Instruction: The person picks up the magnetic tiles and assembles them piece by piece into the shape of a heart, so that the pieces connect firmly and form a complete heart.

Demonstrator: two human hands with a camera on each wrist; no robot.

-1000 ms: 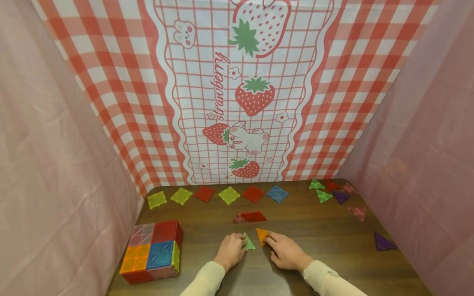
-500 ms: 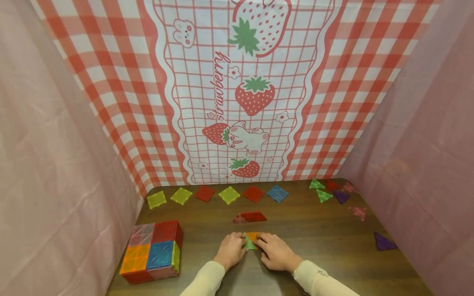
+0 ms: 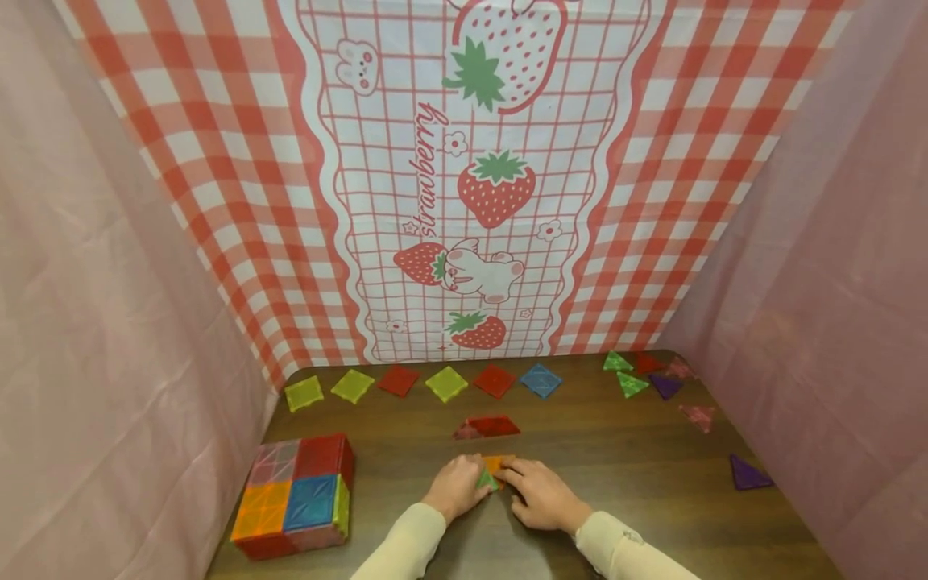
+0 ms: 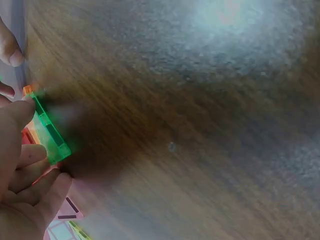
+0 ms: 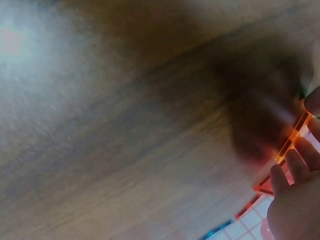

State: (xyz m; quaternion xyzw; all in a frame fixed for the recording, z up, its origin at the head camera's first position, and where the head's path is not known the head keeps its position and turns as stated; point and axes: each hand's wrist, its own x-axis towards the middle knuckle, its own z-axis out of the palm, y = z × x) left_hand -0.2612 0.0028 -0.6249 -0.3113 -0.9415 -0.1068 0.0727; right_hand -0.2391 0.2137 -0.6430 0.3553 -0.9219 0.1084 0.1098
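Note:
My left hand (image 3: 457,486) pinches a green triangular magnetic tile (image 4: 49,132) between thumb and fingers at the middle of the table. Close beside it, my right hand (image 3: 542,493) pinches an orange triangular magnetic tile (image 5: 292,140). The two tiles meet along an edge in the head view, and fingers hide parts of both. Just beyond the hands lies a red tile (image 3: 495,424) with a pink triangular tile (image 3: 467,432) at its left side.
A block of stacked tiles (image 3: 313,457) stands at left. Yellow, red and blue square tiles (image 3: 445,384) line the back edge. Green, red, pink and purple triangular tiles (image 3: 632,384) lie at back right, a purple triangle (image 3: 749,473) nearer. A checked cloth (image 3: 478,242) hangs behind.
My right hand has moved left, bringing the orange tile up against the green one. My left hand stays in place, its thumb shifting over the green tile's near edge.

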